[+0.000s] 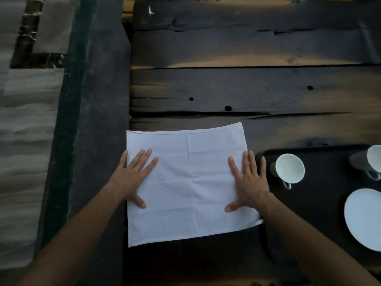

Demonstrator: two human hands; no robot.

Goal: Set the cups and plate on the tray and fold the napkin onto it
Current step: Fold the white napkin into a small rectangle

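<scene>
Dark plank table fills my view, its left edge running down beside a grey strip of floor; the far planks lie open and bare. I see the white napkin spread flat near that left edge, its right side just beside the black tray. My left hand lies flat, fingers spread, on the napkin's left border; my right hand lies flat and spread on its right border. On the tray stand two cups and a white plate, near my right hand.
</scene>
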